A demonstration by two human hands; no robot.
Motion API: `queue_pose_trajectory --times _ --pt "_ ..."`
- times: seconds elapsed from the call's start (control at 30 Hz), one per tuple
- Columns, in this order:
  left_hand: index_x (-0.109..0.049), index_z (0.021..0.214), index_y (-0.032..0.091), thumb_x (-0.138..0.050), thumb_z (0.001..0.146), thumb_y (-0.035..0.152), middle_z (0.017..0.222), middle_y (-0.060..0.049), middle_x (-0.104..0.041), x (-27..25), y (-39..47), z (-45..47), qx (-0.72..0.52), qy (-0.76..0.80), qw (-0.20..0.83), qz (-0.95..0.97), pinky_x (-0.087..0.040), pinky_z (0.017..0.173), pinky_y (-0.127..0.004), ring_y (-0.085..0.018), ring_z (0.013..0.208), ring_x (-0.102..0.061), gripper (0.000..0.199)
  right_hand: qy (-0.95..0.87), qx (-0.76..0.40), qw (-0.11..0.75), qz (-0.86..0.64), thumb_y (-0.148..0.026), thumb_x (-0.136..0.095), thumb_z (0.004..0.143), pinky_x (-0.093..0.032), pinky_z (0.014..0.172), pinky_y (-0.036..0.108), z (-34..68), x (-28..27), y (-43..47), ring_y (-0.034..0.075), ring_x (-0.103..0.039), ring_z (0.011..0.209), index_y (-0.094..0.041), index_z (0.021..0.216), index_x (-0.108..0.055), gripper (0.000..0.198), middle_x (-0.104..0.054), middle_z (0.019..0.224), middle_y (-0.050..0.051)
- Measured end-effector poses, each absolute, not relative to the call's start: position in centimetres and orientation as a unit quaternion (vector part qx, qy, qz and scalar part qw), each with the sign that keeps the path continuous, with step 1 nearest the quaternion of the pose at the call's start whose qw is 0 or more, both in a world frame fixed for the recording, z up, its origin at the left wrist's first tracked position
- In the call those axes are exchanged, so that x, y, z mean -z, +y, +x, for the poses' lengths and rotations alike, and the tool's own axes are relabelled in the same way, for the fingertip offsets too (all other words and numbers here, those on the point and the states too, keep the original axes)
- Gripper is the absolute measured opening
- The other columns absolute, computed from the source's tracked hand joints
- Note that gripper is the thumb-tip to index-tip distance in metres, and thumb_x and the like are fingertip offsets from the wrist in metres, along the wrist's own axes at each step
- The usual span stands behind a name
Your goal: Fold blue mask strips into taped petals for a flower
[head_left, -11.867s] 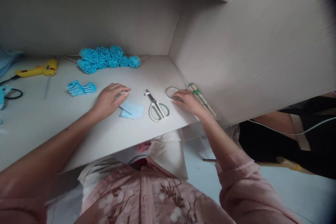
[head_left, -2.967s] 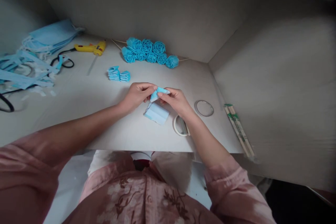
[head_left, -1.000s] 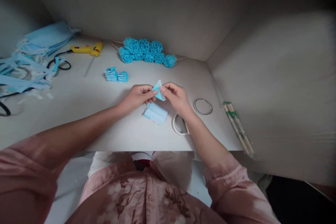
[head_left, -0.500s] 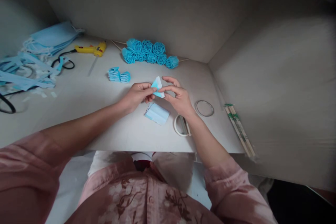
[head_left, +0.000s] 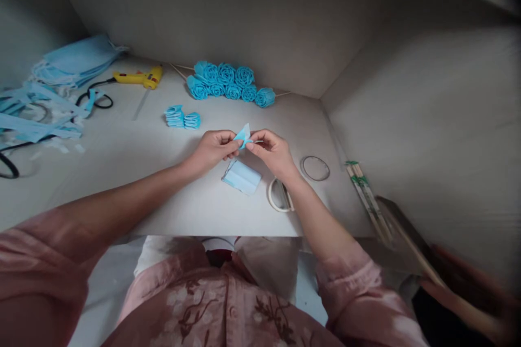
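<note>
My left hand [head_left: 215,147] pinches a small folded piece of light-blue mask fabric [head_left: 243,133] between thumb and fingers, above the table. My right hand [head_left: 273,153] grips the right edge of the same piece, thumb and fingertips closed on it. Just below lies a flat stack of cut blue fabric pieces [head_left: 243,176]. Beneath my right forearm is a white loop-shaped handle [head_left: 273,200], partly hidden. To the left sit pleated blue fabric bundles [head_left: 182,117].
Blue fabric roses [head_left: 233,84] on sticks lie at the back. A yellow glue gun [head_left: 140,77], masks [head_left: 81,59] and fabric strips [head_left: 44,119] are left. A wire ring [head_left: 315,168] and bundled sticks [head_left: 368,200] lie right. Another person's blurred hand [head_left: 459,303] holds a dark flat object [head_left: 419,244].
My right fingers have closed on the fabric piece, folding its right edge over. Another person's hand with a dark flat object has come into view at the lower right.
</note>
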State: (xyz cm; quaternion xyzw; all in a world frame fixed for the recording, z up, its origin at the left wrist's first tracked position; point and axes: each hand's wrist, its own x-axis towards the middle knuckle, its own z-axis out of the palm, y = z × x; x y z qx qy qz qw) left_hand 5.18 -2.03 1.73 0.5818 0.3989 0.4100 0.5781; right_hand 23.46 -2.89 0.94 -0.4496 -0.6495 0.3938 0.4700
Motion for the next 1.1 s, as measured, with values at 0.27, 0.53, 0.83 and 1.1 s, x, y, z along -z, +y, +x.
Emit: queue_pose_trajectory --times 0.27,0.53,0.83,1.1 --pt "-0.057 0.063 0.015 -0.071 0.067 0.047 0.057 0.001 -0.058 -1.55 -1.91 5.17 -0.406 0.402 0.564 0.596 -0.034 0.047 -0.019 -0.006 0.048 -0.046 0.035 -0.643 -0.431 0.453 -0.443 -0.039 -0.072 0.075 -0.050 0.081 0.029 23.78 -0.56 -2.57 0.013 -0.061 0.082 -0.022 0.118 -0.063 0.047 -0.065 0.088 0.001" --pt "-0.058 0.064 0.014 -0.065 0.076 0.050 0.060 0.000 -0.058 -1.30 -1.80 4.98 -0.395 0.380 0.561 0.620 -0.036 0.047 -0.019 -0.007 0.050 -0.048 0.038 -0.640 -0.432 0.458 -0.440 -0.036 -0.072 0.075 -0.049 0.079 0.029 23.75 -0.50 -2.50 0.013 -0.059 0.078 -0.022 0.117 -0.065 0.045 -0.062 0.083 0.000" --pt "-0.055 0.065 0.015 -0.069 0.072 0.040 0.060 0.001 -0.057 -1.61 -2.01 5.09 -0.395 0.396 0.569 0.603 -0.035 0.046 -0.019 -0.006 0.049 -0.047 0.030 -0.632 -0.456 0.464 -0.420 -0.038 -0.073 0.075 -0.048 0.076 0.027 23.48 -0.66 -2.69 0.012 -0.058 0.077 -0.022 0.112 -0.066 0.041 -0.061 0.083 -0.001" --pt "-0.056 0.062 0.016 -0.065 0.073 0.031 0.054 0.002 -0.054 -1.83 -2.46 5.19 -0.323 0.378 0.562 0.661 -0.037 0.045 -0.018 -0.008 0.049 -0.048 0.021 -0.648 -0.418 0.453 -0.447 -0.043 -0.073 0.075 -0.041 0.061 0.024 23.41 -1.26 -3.18 0.010 -0.049 0.064 -0.020 0.090 -0.068 0.029 -0.054 0.068 -0.003"
